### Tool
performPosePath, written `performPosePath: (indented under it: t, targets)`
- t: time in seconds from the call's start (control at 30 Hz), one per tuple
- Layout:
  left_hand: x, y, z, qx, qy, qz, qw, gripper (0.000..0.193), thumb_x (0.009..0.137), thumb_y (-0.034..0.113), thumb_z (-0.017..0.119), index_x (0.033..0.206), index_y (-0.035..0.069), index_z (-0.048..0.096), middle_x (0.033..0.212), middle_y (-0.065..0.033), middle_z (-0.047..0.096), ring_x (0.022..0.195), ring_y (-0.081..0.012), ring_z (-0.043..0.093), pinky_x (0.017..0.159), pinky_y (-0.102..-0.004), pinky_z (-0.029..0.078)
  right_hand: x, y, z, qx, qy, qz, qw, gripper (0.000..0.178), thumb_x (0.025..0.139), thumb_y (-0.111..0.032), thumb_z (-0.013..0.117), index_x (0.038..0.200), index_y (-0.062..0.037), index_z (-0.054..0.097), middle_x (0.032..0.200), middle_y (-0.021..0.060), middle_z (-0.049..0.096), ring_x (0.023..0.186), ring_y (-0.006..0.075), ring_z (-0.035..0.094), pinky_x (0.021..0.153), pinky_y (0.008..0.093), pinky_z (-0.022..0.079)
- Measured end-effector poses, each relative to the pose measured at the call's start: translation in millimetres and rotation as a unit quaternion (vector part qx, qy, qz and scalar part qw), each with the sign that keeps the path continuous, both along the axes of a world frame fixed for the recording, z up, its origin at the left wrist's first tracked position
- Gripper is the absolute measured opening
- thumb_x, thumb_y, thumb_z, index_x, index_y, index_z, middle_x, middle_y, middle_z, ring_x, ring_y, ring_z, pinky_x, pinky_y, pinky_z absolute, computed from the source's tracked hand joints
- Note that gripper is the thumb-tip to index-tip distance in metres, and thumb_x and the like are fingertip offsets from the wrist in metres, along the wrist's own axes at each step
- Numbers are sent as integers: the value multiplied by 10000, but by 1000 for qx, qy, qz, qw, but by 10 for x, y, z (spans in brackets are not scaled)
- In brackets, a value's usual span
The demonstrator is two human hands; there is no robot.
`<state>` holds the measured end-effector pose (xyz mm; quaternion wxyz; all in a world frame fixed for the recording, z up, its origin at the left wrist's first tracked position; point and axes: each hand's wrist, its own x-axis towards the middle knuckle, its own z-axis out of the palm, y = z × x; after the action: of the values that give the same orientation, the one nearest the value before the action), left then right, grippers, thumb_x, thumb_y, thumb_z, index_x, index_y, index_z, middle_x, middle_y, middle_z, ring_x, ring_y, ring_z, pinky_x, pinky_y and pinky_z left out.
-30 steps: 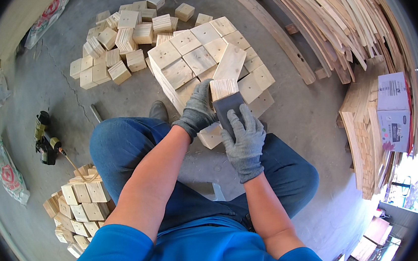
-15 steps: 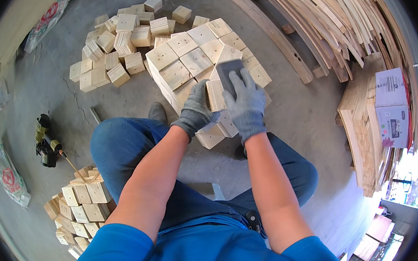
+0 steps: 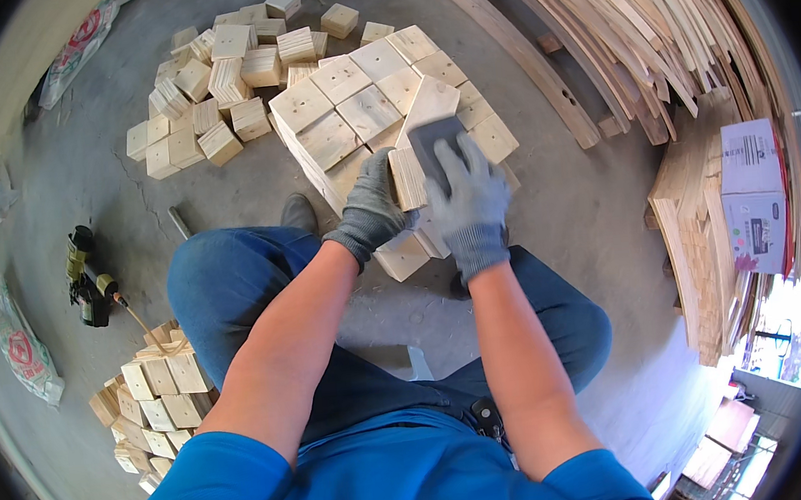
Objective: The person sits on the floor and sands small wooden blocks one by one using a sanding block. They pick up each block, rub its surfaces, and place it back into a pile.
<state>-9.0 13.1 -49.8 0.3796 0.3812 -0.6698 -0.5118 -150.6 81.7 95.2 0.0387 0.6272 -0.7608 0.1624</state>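
Gloved in grey, my left hand (image 3: 368,205) grips a pale wooden block (image 3: 408,181) by its left side, fingers wrapped round it. My right hand (image 3: 473,206), also gloved and slightly blurred, is closed on a dark grey sanding block (image 3: 434,142). That sanding block lies against the upper right face of the wooden block. Both hands are over the near part of a neat stack of wooden blocks (image 3: 343,79), whose top faces show small dark holes. The wooden block's underside is hidden.
Loose wooden blocks (image 3: 232,41) lie in a heap at the far left. Another block stack (image 3: 183,372) stands by my left knee, near a nail gun (image 3: 87,277) with a hose. Long boards (image 3: 628,20) and a carton (image 3: 754,195) line the right side.
My right hand has slid the sanding block a little toward me along the wooden block. My left hand keeps its grip. The whole view has shifted slightly.
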Motion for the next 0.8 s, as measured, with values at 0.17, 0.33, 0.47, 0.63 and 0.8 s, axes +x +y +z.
performPosePath:
  t: [0.17,0.33,0.47,0.63,0.8]
  targets:
    - [-50,-59,-149,16,63,-30,997,1058,665,173,957,1547,86,378,1385,-142,563,1270,-296,594,1130,-390,492,-154,-534,35,1,-26,-5,1000,579,901,-338,809,1454,-228,675,1584,99,558,1253,429,619,1028,590,499]
    - [30,-39,11,-56,-55,1,997,1034,676,161,964,1539,90,400,1399,-112,557,1259,-250,600,1135,-367,489,-55,6,-10,16,-17,8,1000,597,908,-351,808,1471,-207,667,1607,104,544,1265,431,600,1044,595,482]
    - [25,-13,153,-55,-79,0,995,1016,656,160,947,1523,78,422,1353,-116,567,1241,-265,597,1124,-367,493,125,784,-3,15,0,9,1000,602,914,-359,808,1478,-203,665,1615,102,540,1290,433,572,1056,600,461]
    - [36,-14,93,-42,-65,2,997,1029,653,158,946,1531,73,414,1354,-128,584,1252,-274,597,1127,-370,495,173,875,-71,2,9,9,1000,594,906,-352,815,1467,-220,674,1599,93,552,1301,434,566,1049,597,467]
    - [20,-39,-11,-36,-28,-8,999,994,686,159,948,1519,75,411,1378,-113,593,1263,-251,605,1127,-376,499,10,29,17,5,-12,16,1000,550,909,-337,806,1437,-226,695,1581,81,566,1289,420,592,1041,583,491]
